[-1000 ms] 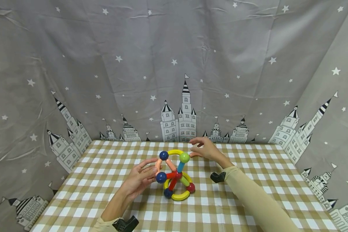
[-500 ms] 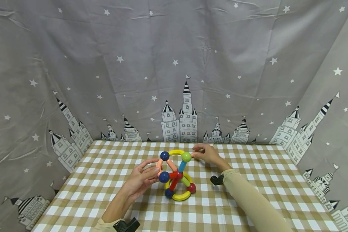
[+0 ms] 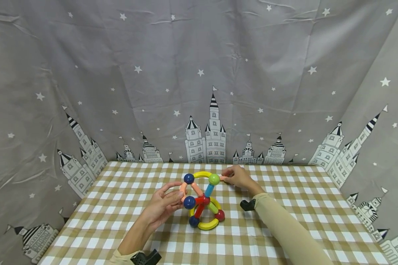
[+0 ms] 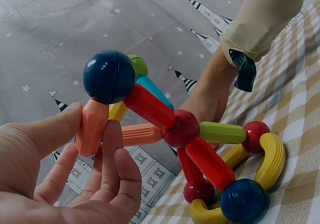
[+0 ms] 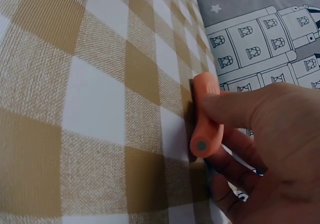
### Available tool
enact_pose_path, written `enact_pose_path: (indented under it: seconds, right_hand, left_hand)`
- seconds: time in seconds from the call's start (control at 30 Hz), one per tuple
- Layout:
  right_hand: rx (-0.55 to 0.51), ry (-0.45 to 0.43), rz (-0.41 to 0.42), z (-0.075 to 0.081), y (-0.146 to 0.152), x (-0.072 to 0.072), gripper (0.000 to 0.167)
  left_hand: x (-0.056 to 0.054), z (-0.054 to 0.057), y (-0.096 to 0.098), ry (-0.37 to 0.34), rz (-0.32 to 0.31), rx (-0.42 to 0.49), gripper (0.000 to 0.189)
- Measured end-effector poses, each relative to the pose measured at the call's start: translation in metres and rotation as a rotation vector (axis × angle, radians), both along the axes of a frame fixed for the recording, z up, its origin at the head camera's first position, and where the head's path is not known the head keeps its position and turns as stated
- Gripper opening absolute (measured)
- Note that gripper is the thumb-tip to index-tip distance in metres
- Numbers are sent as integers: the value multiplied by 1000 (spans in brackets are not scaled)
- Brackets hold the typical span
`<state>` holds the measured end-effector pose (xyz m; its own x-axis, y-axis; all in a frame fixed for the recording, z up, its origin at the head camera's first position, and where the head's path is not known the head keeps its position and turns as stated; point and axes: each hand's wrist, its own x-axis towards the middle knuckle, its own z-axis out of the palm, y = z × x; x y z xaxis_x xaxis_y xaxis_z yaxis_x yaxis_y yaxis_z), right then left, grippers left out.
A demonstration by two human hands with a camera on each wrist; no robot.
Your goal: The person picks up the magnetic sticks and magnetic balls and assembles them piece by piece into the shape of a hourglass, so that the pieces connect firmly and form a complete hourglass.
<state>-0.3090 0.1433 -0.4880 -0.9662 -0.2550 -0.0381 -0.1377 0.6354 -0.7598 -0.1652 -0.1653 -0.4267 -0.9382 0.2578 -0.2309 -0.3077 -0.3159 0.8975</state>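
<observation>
A toy structure of magnetic rods and balls stands on the checked tablecloth (image 3: 119, 213), with a red center ball (image 4: 181, 129), dark blue balls (image 4: 109, 77), a lime ball (image 3: 214, 179) and yellow curved rods (image 4: 270, 160). My left hand (image 3: 164, 204) pinches the structure's upper left orange curved rod (image 4: 92, 128) between thumb and fingers, just below a blue ball. Behind the structure's right side, my right hand (image 3: 240, 177) pinches a separate orange curved rod (image 5: 206, 115) by thumb and fingers, close over the cloth. A magnet disc shows at the rod's end.
A grey curtain (image 3: 199, 92) printed with stars and castles hangs directly behind the table's back edge. Black wrist cameras (image 3: 247, 204) sit on both sleeves. The structure's base ring stands near the middle of the table.
My right hand was spread by the orange rod at the table's back; its fingers have closed on it and the hand has sunk slightly. My left hand keeps its hold on the structure.
</observation>
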Motion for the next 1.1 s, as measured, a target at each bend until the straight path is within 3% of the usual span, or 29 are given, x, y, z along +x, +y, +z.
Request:
enact_pose_path:
  seconds: [0.23, 0.57, 0.8, 1.1]
  right_hand:
    - [24, -20, 10, 5, 2, 3, 18]
    - [-81, -52, 26, 11, 15, 9, 30]
    - [-128, -38, 41, 13, 18, 11, 25]
    - [-249, -105, 29, 15, 22, 17, 33]
  left_hand:
    - [1, -1, -1, 0, -4, -7, 51]
    - [0, -2, 0, 9, -4, -3, 52]
    - [-1, -2, -1, 12, -6, 4, 53]
    - [-1, -4, -1, 18, -3, 13, 49]
